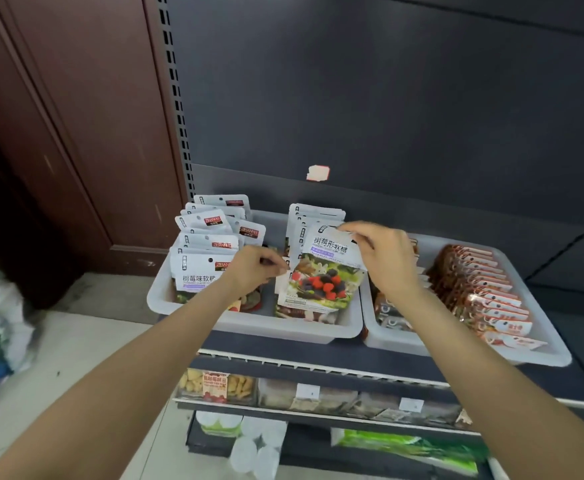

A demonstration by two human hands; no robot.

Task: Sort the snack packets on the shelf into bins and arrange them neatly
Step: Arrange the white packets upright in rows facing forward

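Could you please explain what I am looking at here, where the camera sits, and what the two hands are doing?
There is no machine here: a person wears one wide-angle camera on the head, looking forward and down, so both bare arms reach in from below. On the dark shelf stand two white bins. The left bin holds upright white raspberry gummy packets in two rows. The right bin holds a row of red-and-white snack packets. The right hand pinches the top edge of one berry-picture gummy packet, held above the left bin. The left hand, fingers curled, sits at that packet's left edge; whether it grips it is unclear. Lower shelves carry other goods.
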